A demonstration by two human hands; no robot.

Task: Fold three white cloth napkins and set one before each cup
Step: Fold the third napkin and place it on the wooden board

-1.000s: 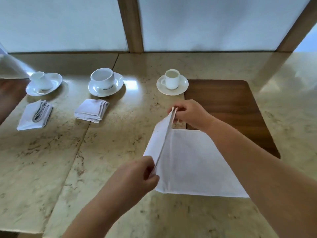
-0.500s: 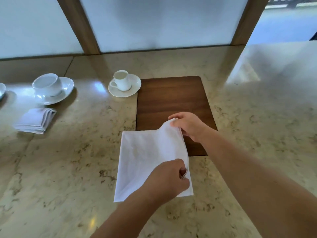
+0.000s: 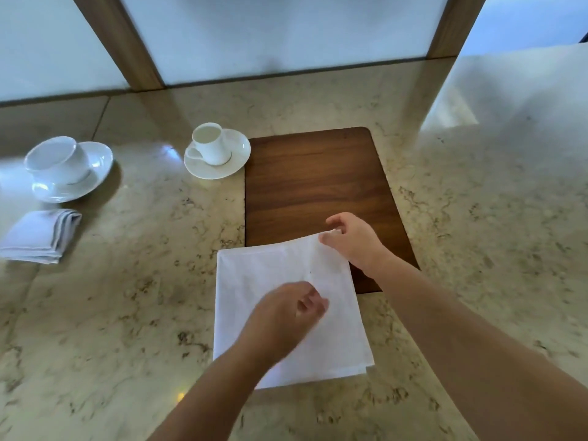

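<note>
A white napkin, folded in half, lies flat on the marble counter with its far right corner over a wooden board. My right hand pinches that far right corner. My left hand hovers over the napkin's middle, fingers loosely curled, holding nothing that I can see. A small white cup on a saucer stands beyond the napkin. A wider cup on a saucer stands at the left, with a folded napkin in front of it.
The dark wooden board is set in the counter to the right of the small cup. Frosted window panels with wooden posts close off the back. The marble counter stretches right and toward me.
The lifted half of the napkin has been laid over to the right, so it now lies flat and doubled. My left hand has let go of the near edge. The view has shifted right.
</note>
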